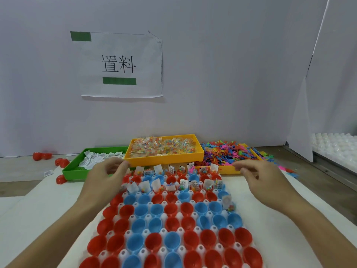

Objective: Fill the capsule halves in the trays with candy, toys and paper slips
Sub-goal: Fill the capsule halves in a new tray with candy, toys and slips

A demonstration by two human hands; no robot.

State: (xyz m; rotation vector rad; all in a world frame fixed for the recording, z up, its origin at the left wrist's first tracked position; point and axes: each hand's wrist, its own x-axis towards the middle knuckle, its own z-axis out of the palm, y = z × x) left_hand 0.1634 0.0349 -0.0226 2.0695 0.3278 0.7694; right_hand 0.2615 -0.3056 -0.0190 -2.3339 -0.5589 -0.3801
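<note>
A white tray holds several rows of red capsule halves and blue capsule halves. Two far rows and one half at the right edge contain candy and paper slips. Behind the tray stand a green bin of paper slips, a yellow bin of wrapped candy and a second yellow bin heaped with colourful plastic toys. My left hand hovers at the tray's far left corner, fingers loosely curved. My right hand hovers at the far right corner, fingers loosely curled, with nothing visible in it.
Loose red capsule halves lie on the table left of the green bin. A paper sign hangs on the white wall behind. Stacked white trays sit beyond a white partition at the right. Stray toys lie by the right bin.
</note>
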